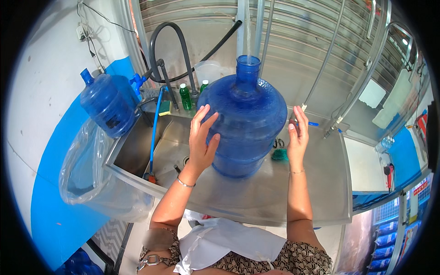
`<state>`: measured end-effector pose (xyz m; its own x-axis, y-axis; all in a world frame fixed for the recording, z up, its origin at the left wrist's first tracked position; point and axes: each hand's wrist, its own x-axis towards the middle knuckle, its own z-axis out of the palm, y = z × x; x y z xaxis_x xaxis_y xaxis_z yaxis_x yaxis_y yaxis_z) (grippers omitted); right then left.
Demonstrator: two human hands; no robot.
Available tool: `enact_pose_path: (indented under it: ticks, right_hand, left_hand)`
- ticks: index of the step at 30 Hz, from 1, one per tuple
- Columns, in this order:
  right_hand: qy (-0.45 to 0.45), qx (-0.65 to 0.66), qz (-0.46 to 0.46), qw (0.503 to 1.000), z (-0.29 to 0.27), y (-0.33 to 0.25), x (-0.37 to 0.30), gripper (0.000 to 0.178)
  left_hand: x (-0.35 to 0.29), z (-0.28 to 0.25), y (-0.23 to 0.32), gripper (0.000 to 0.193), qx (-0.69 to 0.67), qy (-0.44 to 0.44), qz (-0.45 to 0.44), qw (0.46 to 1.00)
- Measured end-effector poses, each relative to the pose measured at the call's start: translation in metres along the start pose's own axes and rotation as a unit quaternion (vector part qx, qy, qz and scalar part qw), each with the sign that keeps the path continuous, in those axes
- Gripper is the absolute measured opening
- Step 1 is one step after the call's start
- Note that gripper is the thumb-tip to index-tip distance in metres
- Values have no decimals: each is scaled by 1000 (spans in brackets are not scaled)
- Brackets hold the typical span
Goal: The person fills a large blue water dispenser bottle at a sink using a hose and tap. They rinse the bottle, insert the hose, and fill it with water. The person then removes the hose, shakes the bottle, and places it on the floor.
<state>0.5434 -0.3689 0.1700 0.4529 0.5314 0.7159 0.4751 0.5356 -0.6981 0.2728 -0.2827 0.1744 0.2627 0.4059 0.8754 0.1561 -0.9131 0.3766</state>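
A large blue water jug [245, 123] stands upright on the steel sink counter [270, 197] in front of me. A clear stream of water [248, 36] comes down from above into its mouth. On the jug's left side my left hand [202, 140] is raised, fingers stretched and thumb apart. My right hand [298, 135] is held up along the jug's right side, its fingers extended. Neither hand grips anything; I cannot tell whether either touches the jug. Behind the right hand, a green scrubbing pad or brush [279, 155] lies against the jug's base.
Left lies a sink basin [172, 137] with a blue-handled tool [156, 133] in it. Green bottles [185, 96] and a sponge [165, 108] stand behind. Another blue jug [107, 103] sits far left above a clear plastic bag [82, 169]. A black hose [183, 46] loops at the back.
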Motion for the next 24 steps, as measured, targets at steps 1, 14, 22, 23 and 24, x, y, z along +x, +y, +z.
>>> enact_pose_path:
  ticks: [1,14,22,23,24]
  right_hand:
    - [0,-2,-1,1000,0,0,0,43]
    - [-10,-11,-14,1000,3,12,7,40]
    - [-25,-41,-25,999,11,24,9,38]
    - [-25,-32,-23,999,12,26,8,38]
    - [-28,-24,-16,999,12,27,8,39]
  left_hand:
    - [0,0,0,42,1,0,-2,1000]
    - [-2,0,1,41,41,-18,3,999]
    - [-10,7,-10,42,62,-2,37,997]
    - [-11,8,-11,42,64,2,37,997]
    - [-12,9,-12,43,68,3,41,997]
